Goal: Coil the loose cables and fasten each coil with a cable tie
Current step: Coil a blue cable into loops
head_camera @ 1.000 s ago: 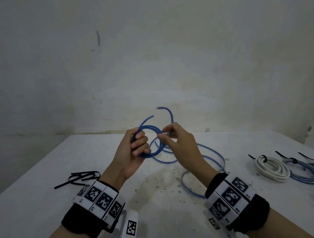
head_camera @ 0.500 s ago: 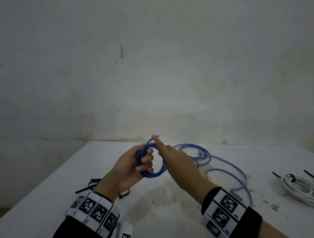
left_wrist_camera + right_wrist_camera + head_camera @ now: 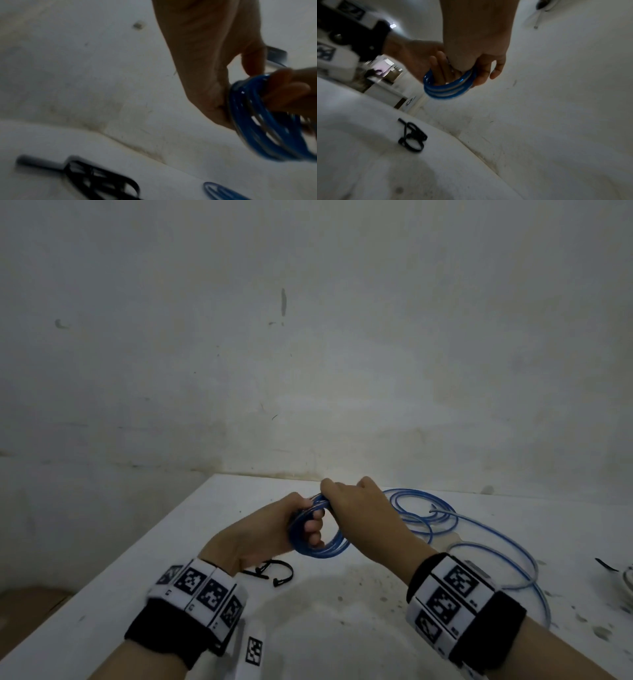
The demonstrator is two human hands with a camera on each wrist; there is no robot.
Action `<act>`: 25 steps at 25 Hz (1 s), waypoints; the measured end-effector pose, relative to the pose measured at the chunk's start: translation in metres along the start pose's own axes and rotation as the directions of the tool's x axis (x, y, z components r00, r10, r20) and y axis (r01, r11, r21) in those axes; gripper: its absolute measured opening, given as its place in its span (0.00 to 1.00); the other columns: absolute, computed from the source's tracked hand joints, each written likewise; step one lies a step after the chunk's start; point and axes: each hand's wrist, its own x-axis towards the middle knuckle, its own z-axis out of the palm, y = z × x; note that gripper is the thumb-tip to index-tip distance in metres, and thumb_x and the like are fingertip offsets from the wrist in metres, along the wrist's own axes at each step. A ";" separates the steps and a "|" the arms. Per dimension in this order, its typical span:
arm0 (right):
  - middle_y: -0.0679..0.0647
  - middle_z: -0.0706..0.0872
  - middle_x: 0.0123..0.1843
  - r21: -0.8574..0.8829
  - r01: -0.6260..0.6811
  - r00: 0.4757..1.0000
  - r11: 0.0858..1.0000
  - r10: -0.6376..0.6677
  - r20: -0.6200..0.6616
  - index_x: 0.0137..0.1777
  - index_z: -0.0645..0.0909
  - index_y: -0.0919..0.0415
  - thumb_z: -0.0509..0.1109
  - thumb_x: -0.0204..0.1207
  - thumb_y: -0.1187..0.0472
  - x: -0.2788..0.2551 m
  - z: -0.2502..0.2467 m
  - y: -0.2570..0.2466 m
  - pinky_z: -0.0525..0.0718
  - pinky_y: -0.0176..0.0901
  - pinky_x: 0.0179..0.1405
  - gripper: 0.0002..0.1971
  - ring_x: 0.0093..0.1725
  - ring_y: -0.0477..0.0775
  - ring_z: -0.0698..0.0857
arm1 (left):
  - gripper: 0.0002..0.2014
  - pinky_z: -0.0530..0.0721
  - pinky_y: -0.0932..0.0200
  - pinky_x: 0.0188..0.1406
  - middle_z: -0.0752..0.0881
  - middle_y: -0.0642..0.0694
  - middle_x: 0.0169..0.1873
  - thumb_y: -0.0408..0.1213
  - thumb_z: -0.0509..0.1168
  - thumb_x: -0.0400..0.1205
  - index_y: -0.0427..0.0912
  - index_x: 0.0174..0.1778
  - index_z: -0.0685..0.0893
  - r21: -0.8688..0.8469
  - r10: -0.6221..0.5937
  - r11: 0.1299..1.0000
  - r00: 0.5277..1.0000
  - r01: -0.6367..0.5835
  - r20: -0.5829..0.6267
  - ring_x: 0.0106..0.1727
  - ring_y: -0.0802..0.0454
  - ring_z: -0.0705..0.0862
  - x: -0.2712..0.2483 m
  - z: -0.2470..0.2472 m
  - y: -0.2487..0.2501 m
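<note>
From the head view, the left hand (image 3: 270,529) gripped the blue coil (image 3: 322,546) above the table (image 3: 342,628); the right hand (image 3: 356,508), pointing half a second earlier, had closed over its top, laying another loop. Both wrist views showed fingers wrapped round the coil, black cable ties (image 3: 412,136) below unused, so fastening remained.

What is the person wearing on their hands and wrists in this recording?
Both hands are bare, without gloves. The left wrist and right wrist each carry a black band topped with a row of white blocks printed with square black-and-white coded markers. A further white marker tab hangs below the left band. No sleeves show.
</note>
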 end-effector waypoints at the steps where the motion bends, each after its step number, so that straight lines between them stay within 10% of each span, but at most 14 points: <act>1: 0.47 0.71 0.20 -0.110 0.029 1.000 0.993 -0.029 -0.001 0.36 0.75 0.58 0.60 0.67 0.72 0.002 0.002 -0.004 0.61 0.39 0.30 0.08 0.18 0.52 0.60 | 0.10 0.81 0.55 0.42 0.74 0.49 0.22 0.37 0.53 0.79 0.39 0.35 0.75 0.095 -0.027 0.995 0.997 0.034 -0.077 0.26 0.52 0.75 0.001 -0.003 0.004; 4: 0.46 0.67 0.15 -0.246 -0.028 0.999 0.969 0.018 -0.045 0.34 0.80 0.57 0.53 0.61 0.70 0.015 0.002 -0.023 0.58 0.38 0.30 0.14 0.14 0.50 0.58 | 0.22 0.77 0.56 0.31 0.70 0.48 0.18 0.41 0.50 0.85 0.38 0.27 0.76 0.397 0.143 0.915 0.869 0.067 -0.474 0.22 0.51 0.69 0.011 0.002 0.004; 7: 0.52 0.78 0.28 0.020 -0.075 0.983 0.997 0.071 0.168 0.56 0.74 0.63 0.65 0.73 0.66 0.025 0.003 -0.034 0.64 0.42 0.33 0.12 0.20 0.48 0.63 | 0.24 0.65 0.58 0.26 0.70 0.48 0.16 0.43 0.56 0.84 0.41 0.19 0.73 0.538 0.398 0.843 0.663 0.009 -0.634 0.23 0.51 0.67 0.013 0.002 -0.005; 9: 0.53 0.83 0.43 0.558 -0.268 0.903 0.785 0.002 0.430 0.69 0.63 0.57 0.58 0.83 0.48 0.025 0.004 -0.029 0.74 0.45 0.40 0.20 0.32 0.47 0.77 | 0.21 0.64 0.56 0.28 0.70 0.47 0.17 0.36 0.58 0.81 0.41 0.19 0.72 0.540 0.443 0.842 0.567 0.005 -0.695 0.23 0.50 0.66 0.005 -0.012 -0.005; 11: 0.55 0.83 0.56 0.700 -0.377 0.855 0.607 -0.063 0.515 0.73 0.61 0.50 0.52 0.83 0.44 0.018 0.017 -0.025 0.78 0.48 0.54 0.21 0.49 0.51 0.82 | 0.19 0.64 0.54 0.31 0.67 0.45 0.19 0.34 0.58 0.79 0.40 0.20 0.71 0.473 0.431 0.881 0.447 -0.020 -0.784 0.24 0.49 0.64 -0.005 -0.035 0.001; 13: 0.57 0.80 0.62 0.508 -0.212 0.799 0.835 -0.152 0.582 0.72 0.65 0.46 0.52 0.86 0.55 0.010 0.039 -0.023 0.76 0.49 0.56 0.16 0.56 0.56 0.81 | 0.18 0.63 0.54 0.30 0.65 0.44 0.20 0.34 0.58 0.78 0.39 0.19 0.72 0.420 0.407 0.906 0.378 -0.052 -0.831 0.25 0.49 0.62 -0.017 -0.054 0.004; 17: 0.58 0.77 0.63 0.307 0.001 0.670 0.952 -0.228 0.707 0.71 0.70 0.46 0.56 0.82 0.65 0.007 0.082 -0.030 0.74 0.46 0.54 0.21 0.59 0.60 0.79 | 0.20 0.63 0.56 0.29 0.64 0.46 0.19 0.34 0.58 0.79 0.40 0.19 0.73 0.421 0.395 0.907 0.373 -0.015 -0.839 0.24 0.50 0.62 -0.027 -0.065 -0.003; 22: 0.54 0.80 0.54 0.224 0.085 0.730 0.971 -0.214 0.649 0.54 0.82 0.57 0.62 0.77 0.67 0.015 0.095 -0.031 0.69 0.38 0.45 0.10 0.56 0.57 0.80 | 0.20 0.64 0.57 0.28 0.64 0.49 0.16 0.34 0.57 0.80 0.40 0.19 0.73 0.493 0.453 0.870 0.411 -0.009 -0.791 0.22 0.52 0.63 -0.023 -0.066 -0.005; 25: 0.50 0.79 0.56 0.292 0.227 0.767 0.929 -0.355 0.535 0.51 0.82 0.55 0.64 0.78 0.60 0.013 0.082 -0.022 0.64 0.37 0.66 0.06 0.58 0.50 0.76 | 0.20 0.62 0.58 0.25 0.65 0.49 0.18 0.34 0.55 0.82 0.41 0.21 0.73 0.546 0.492 0.838 0.426 0.005 -0.759 0.22 0.54 0.63 -0.016 -0.064 -0.001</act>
